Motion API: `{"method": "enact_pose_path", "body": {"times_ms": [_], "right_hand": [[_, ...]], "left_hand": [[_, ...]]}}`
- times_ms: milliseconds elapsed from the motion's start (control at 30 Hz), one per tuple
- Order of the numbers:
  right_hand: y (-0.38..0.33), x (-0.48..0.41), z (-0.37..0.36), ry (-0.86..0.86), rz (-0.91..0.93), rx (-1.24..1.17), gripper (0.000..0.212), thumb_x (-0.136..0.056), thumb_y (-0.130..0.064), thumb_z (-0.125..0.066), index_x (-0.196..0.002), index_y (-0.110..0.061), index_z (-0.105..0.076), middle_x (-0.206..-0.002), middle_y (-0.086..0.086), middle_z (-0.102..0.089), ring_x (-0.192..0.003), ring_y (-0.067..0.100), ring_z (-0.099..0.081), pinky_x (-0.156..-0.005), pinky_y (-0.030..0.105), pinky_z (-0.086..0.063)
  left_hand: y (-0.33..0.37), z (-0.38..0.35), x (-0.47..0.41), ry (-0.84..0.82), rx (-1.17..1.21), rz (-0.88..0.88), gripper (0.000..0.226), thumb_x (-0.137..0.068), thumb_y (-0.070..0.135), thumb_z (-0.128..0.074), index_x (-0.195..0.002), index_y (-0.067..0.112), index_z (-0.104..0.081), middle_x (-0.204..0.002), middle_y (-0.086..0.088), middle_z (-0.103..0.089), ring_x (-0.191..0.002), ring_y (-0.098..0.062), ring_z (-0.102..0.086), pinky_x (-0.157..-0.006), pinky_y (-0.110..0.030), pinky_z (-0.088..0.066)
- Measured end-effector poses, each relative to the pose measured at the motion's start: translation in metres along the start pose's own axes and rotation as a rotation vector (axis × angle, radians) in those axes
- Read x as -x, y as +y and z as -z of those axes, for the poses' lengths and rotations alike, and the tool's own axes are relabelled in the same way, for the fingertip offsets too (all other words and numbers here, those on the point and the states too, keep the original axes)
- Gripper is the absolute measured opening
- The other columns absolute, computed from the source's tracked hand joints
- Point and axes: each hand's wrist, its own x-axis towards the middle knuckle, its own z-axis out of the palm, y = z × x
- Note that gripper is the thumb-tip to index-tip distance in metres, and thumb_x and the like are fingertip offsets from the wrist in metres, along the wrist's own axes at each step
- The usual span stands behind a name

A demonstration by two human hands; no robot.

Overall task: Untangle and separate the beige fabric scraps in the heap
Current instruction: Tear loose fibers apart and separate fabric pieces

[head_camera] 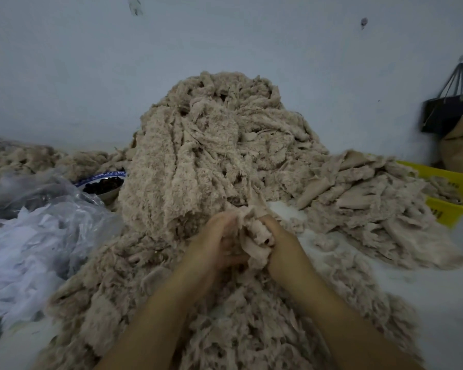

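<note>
Beige scrap [254, 237] bunched between left hand [219, 243] and right hand [277, 233], close together, both gripping it; tail runs toward 12 o'clock into heap [198, 145].

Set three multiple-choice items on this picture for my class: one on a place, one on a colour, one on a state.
1. The bowl stands where? A left of the tall heap; B right of it; C on top of it.
2. The crate is what colour? A blue; B yellow; C red.
3. The left hand and right hand are: A lying flat; B gripping a scrap; C hanging idle.
Answers: A, it sits at the heap's left foot; B, its wall shows yellow; B, both curl round it.
</note>
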Motion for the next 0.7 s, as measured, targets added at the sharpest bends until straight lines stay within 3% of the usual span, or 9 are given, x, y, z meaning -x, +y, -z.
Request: {"method": "enact_pose_path", "body": {"times_ms": [100, 200, 267, 333, 367, 433, 533, 633, 700], "right_hand": [[0.002, -0.001, 0.006, -0.067, -0.116, -0.219, 0.034, -0.098, 0.006, -0.047, -0.115, -0.018, -0.063, -0.091, -0.017, -0.063, -0.080, -0.002, -0.064, -0.066, 0.003, -0.045], [-0.009, -0.005, 0.016, -0.192, -0.139, -0.592, 0.040, -0.099, 0.000, -0.050, -0.091, -0.030, -0.076, -0.104, 0.000, -0.075, -0.081, 0.005, -0.069, -0.068, 0.013, -0.051], [-0.010, -0.014, 0.034, -0.047, -0.134, -1.079, 0.024, -0.088, -0.007, -0.064, -0.094, -0.027, -0.075, -0.101, 0.002, -0.074, -0.079, 0.005, -0.065, -0.061, 0.011, -0.044], [-0.002, -0.021, 0.053, 0.191, -0.115, -1.385, 0.042, -0.081, -0.023, -0.071, -0.122, -0.022, -0.062, -0.108, 0.001, -0.074, -0.097, 0.012, -0.070, -0.070, 0.016, -0.053], [0.004, -0.020, 0.055, 0.253, -0.166, -1.345, 0.047, -0.086, -0.031, -0.068, -0.129, -0.020, -0.054, -0.114, 0.003, -0.074, -0.105, 0.015, -0.070, -0.074, 0.019, -0.056], [0.013, -0.016, 0.043, 0.263, -0.280, -1.113, 0.034, -0.095, -0.040, -0.057, -0.123, -0.022, -0.051, -0.110, 0.004, -0.075, -0.101, 0.017, -0.072, -0.069, 0.022, -0.058], [0.018, -0.013, 0.019, 0.245, -0.333, -0.714, 0.014, -0.103, -0.023, -0.052, -0.115, -0.022, -0.058, -0.093, -0.001, -0.077, -0.081, 0.013, -0.074, -0.064, 0.025, -0.057], [0.024, -0.015, 0.014, 0.267, -0.321, -0.364, 0.022, -0.103, -0.016, -0.046, -0.102, -0.029, -0.064, -0.102, 0.001, -0.072, -0.089, 0.017, -0.070, -0.082, 0.039, -0.058], [0.028, -0.012, 0.015, 0.289, -0.287, -0.212, 0.022, -0.102, -0.019, -0.047, -0.098, -0.034, -0.062, -0.110, 0.000, -0.068, -0.098, 0.019, -0.066, -0.090, 0.043, -0.055]], "left_hand": [[0.006, 0.013, -0.002, 0.104, -0.185, -0.033, 0.027, -0.102, 0.019, -0.044, -0.105, 0.029, -0.069, -0.102, 0.004, -0.072, -0.080, -0.022, -0.075, -0.057, -0.030, -0.057], [0.006, 0.026, -0.006, 0.172, -0.250, -0.005, 0.032, -0.102, 0.010, -0.040, -0.101, 0.020, -0.071, -0.107, -0.003, -0.070, -0.066, -0.017, -0.071, -0.051, -0.025, -0.052], [0.002, 0.027, -0.012, 0.180, -0.283, 0.039, 0.031, -0.103, 0.011, -0.042, -0.099, 0.017, -0.071, -0.107, -0.004, -0.072, -0.065, -0.015, -0.070, -0.051, -0.024, -0.051], [-0.002, 0.022, -0.020, 0.161, -0.298, 0.061, 0.029, -0.102, 0.013, -0.043, -0.098, 0.016, -0.072, -0.107, -0.003, -0.071, -0.064, -0.014, -0.070, -0.054, -0.024, -0.051], [-0.003, 0.017, -0.024, 0.144, -0.298, 0.065, 0.029, -0.102, 0.013, -0.044, -0.098, 0.016, -0.072, -0.107, -0.003, -0.069, -0.062, -0.013, -0.069, -0.053, -0.023, -0.051], [-0.005, 0.001, -0.033, 0.099, -0.300, 0.079, 0.026, -0.101, 0.014, -0.046, -0.099, 0.016, -0.072, -0.100, -0.005, -0.068, -0.056, -0.010, -0.067, -0.050, -0.021, -0.050], [-0.009, -0.026, -0.046, 0.026, -0.363, 0.102, 0.023, -0.099, 0.018, -0.051, -0.094, 0.016, -0.073, -0.087, -0.002, -0.076, -0.062, -0.009, -0.070, -0.056, -0.020, -0.053], [-0.015, -0.043, -0.058, 0.001, -0.405, 0.203, 0.024, -0.099, 0.014, -0.049, -0.103, 0.006, -0.071, -0.097, -0.014, -0.075, -0.084, -0.022, -0.071, -0.077, -0.031, -0.055], [-0.017, -0.046, -0.061, 0.065, -0.205, 0.267, 0.021, -0.101, 0.010, -0.047, -0.099, 0.001, -0.066, -0.088, -0.015, -0.072, -0.077, -0.023, -0.067, -0.070, -0.029, -0.055]]}}
